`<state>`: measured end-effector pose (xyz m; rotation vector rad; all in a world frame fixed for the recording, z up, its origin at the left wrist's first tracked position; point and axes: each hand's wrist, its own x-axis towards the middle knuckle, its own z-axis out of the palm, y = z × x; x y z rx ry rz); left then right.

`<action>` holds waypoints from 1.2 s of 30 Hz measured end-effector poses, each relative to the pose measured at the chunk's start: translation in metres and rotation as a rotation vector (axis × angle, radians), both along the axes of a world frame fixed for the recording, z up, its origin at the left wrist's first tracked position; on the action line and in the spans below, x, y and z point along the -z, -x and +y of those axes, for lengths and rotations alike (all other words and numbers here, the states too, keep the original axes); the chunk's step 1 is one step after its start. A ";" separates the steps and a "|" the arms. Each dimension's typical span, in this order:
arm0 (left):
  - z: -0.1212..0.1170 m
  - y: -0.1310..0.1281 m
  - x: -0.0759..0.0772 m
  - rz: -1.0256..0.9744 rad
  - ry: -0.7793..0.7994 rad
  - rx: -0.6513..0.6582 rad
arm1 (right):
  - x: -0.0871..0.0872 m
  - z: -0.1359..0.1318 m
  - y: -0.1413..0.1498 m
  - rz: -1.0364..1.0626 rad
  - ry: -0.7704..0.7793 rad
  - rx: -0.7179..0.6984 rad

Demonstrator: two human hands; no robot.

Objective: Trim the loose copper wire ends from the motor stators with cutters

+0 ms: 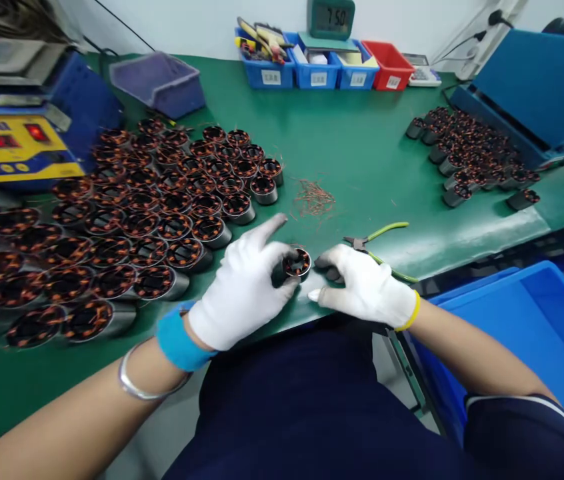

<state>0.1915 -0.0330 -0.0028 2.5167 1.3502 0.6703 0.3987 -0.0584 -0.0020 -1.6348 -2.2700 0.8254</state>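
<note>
My left hand [245,287], in a white glove with a blue cuff, is closed round a small round motor stator [295,265] with copper windings; its index finger sticks out. My right hand [365,287], in a white glove with a yellow cuff, rests on the green mat just right of the stator, fingers curled towards it; whether it touches the stator I cannot tell. Green-handled cutters [379,243] lie on the mat right behind my right hand.
Several stators stand packed in rows at the left [152,207], another group at the back right [472,157]. Copper wire scraps [315,198] lie mid-table. A yellow-panelled machine [12,143], coloured bins [317,67], a blue crate [527,333] at right.
</note>
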 end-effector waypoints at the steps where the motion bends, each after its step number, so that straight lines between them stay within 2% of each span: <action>1: 0.004 -0.003 -0.002 -0.029 0.055 -0.015 | 0.000 0.005 -0.001 0.033 0.078 0.074; 3: 0.013 -0.008 -0.003 -0.067 0.199 -0.036 | -0.001 0.015 -0.001 0.058 0.158 0.190; 4: 0.017 -0.010 -0.002 -0.082 0.279 -0.032 | 0.000 0.019 0.001 0.055 0.147 0.221; 7: 0.026 -0.018 0.007 -0.174 0.432 -0.025 | 0.005 0.026 0.009 0.101 0.011 0.198; 11: 0.028 -0.025 0.020 -0.202 0.373 -0.143 | 0.011 0.029 0.009 0.143 -0.026 0.135; 14: 0.024 -0.025 0.021 -0.161 0.349 -0.228 | 0.005 0.032 0.001 -0.028 -0.019 0.150; 17: 0.020 -0.020 0.020 -0.174 0.398 -0.223 | -0.004 0.036 0.001 -0.113 -0.045 0.138; 19: 0.019 -0.016 0.021 -0.217 0.438 -0.192 | -0.005 0.040 0.007 -0.031 -0.059 0.128; 22: 0.019 -0.013 0.021 -0.263 0.458 -0.179 | 0.002 0.049 0.014 0.114 -0.033 0.106; 25: 0.020 -0.012 0.019 -0.260 0.480 -0.190 | 0.011 0.056 0.011 0.091 -0.051 0.154; 28: 0.020 -0.012 0.017 -0.278 0.518 -0.190 | 0.008 0.057 0.010 0.050 -0.141 0.182; 32: 0.019 -0.012 0.019 -0.320 0.524 -0.183 | 0.001 0.055 0.027 0.169 -0.051 0.154; 36: 0.019 -0.011 0.019 -0.342 0.548 -0.172 | 0.010 0.058 0.033 0.345 -0.023 0.181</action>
